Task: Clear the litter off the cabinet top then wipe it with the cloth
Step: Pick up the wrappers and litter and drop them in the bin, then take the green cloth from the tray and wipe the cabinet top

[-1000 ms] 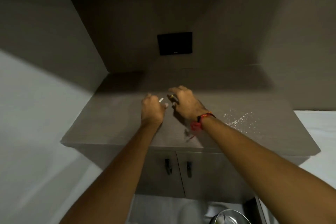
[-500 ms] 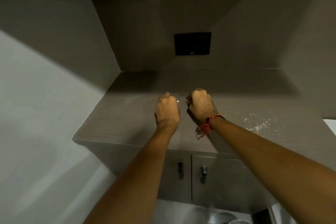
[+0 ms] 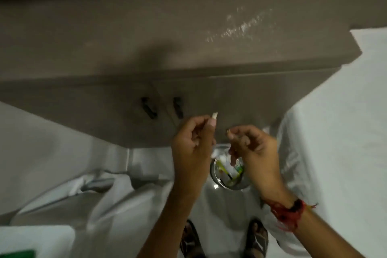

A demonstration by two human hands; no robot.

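The left hand [image 3: 191, 144] pinches a pale litter scrap [image 3: 214, 115] at its fingertips; the right hand [image 3: 254, 148] nips a smaller bit [image 3: 227, 131] — both above the bin [image 3: 228, 170], below the cabinet top [image 3: 125, 33] — white specks [image 3: 240, 27] lie there.

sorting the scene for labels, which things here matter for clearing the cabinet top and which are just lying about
Job:
left hand pinching pale litter scrap
right hand pinching small bit
bin
cabinet top
white specks

Lying about:
door handles
white sheet
sandals
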